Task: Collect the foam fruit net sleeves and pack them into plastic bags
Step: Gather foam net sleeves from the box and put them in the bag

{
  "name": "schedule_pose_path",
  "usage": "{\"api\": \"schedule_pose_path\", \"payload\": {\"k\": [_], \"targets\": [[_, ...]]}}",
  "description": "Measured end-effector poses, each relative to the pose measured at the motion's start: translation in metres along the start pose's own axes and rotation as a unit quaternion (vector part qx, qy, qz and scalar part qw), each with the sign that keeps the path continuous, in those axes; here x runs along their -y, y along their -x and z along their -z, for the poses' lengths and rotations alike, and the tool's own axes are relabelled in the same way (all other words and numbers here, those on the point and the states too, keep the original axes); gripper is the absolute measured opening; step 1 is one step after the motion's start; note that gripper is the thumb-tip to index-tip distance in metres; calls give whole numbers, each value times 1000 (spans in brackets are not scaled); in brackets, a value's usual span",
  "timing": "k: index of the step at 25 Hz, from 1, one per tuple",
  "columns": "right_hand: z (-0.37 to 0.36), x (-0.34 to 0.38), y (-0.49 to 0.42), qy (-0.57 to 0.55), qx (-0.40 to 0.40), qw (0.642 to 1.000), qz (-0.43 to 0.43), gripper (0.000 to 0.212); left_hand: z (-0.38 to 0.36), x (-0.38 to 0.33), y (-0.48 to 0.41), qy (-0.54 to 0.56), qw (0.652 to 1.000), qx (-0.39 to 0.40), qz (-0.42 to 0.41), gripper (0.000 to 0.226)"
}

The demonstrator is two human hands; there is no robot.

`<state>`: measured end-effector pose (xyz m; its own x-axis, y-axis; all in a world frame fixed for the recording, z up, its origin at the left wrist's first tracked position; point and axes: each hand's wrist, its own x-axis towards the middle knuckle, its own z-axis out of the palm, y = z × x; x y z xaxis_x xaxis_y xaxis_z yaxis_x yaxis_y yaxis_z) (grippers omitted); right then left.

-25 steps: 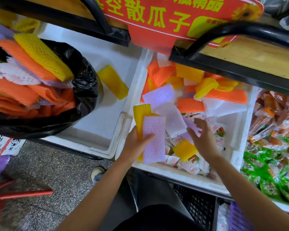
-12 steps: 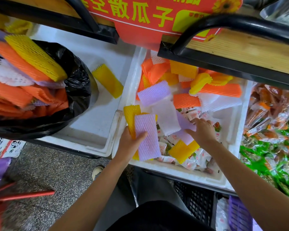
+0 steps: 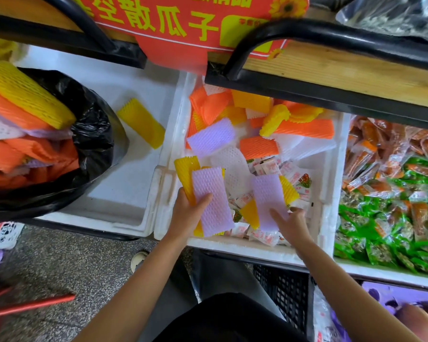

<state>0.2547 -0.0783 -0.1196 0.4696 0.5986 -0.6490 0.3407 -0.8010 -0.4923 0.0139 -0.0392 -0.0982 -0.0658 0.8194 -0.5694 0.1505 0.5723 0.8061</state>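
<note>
Just now: the right hand (image 3: 290, 225), which a moment ago lay low among the snack packets (image 3: 269, 166) with its fingertips on foam, has raised a lilac sleeve (image 3: 267, 198) clear of them. Its thumb pinches the sleeve's lower end, and a yellow piece shows behind.
Left hand: the left hand (image 3: 188, 215) grips the stack of sleeves (image 3: 211, 201) as before, lilac on top of yellow, over the near left corner of the middle foam box (image 3: 329, 193).
Hands: apart, side by side, each clamped on foam.
Meaning: one more sleeve is gathered. It probably joins the stack before the bundle goes to the bag.
Left to collect: the loose sleeves (image 3: 257, 146) in orange, yellow, white and lilac heaped at the back of the middle box, and a lone yellow sleeve (image 3: 141, 123) in the left foam box (image 3: 124, 193).
Bag: the black bag (image 3: 92, 134) stands in the left box, mouth open, already piled high with sleeves.
Surface: white foam boxes stand side by side beneath a wooden shelf (image 3: 331, 67) with a black rail. The right bin (image 3: 386, 218) holds green and orange packets.
Room: a red sign (image 3: 183, 25) hangs overhead, with a speckled floor (image 3: 72, 262) and a black crate (image 3: 282, 292) below.
</note>
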Motion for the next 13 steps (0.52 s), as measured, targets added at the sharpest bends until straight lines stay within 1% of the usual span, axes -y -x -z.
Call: {"api": "schedule_pose_path", "payload": {"k": [1,2,4,6,8,9,10,11,13], "targets": [[-6,-2,-4,-25,-5,1000,-17,64,0,0,0,-1,1000,-2,4,82],[-8,0,-7,-37,-12,999,-14,58,0,-1,0,-1,1000,-3,6,80],[-9,11,-7,-15,-27,999,17,37,1,-2,1,-3,1000,-2,8,72],[-6,24,4,-19,-66,995,67,25,2,-2,3,-8,1000,-5,8,71],[1,35,29,-70,-107,981,146,26,4,1,3,-12,1000,-20,5,76],[4,40,42,-89,-107,972,189,28,4,2,3,-15,1000,-20,5,77],[6,44,53,-105,-76,965,226,28,3,2,3,-17,1000,-10,14,77],[5,49,60,-115,-16,963,242,25,1,2,2,-12,1000,8,25,74],[-3,58,64,-130,125,960,212,17,-1,-6,8,40,996,58,53,63]]}}
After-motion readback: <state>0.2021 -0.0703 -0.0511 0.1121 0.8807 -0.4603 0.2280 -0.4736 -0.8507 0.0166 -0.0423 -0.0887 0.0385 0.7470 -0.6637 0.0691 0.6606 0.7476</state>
